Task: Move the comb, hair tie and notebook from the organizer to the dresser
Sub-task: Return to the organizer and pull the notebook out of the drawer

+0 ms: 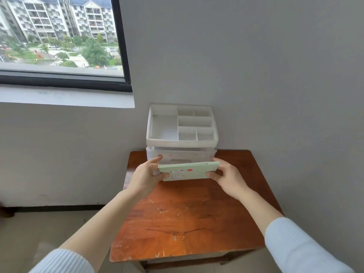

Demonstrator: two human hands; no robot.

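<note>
A pale green notebook (188, 171) with small stickers on its cover is held flat just above the dresser, right in front of the organizer's lower drawer. My left hand (146, 175) grips its left end and my right hand (226, 175) grips its right end. The white plastic organizer (182, 143) stands at the back of the scratched wooden dresser (187, 223), against the wall. Its top tray has several compartments, all showing bare white bottoms. No comb or hair tie is visible.
The dresser stands in a corner, with grey wall behind it and to its right. A window with a dark frame (126, 56) and a white sill (67, 97) lies to the upper left. Tiled floor (49, 229) shows to the left.
</note>
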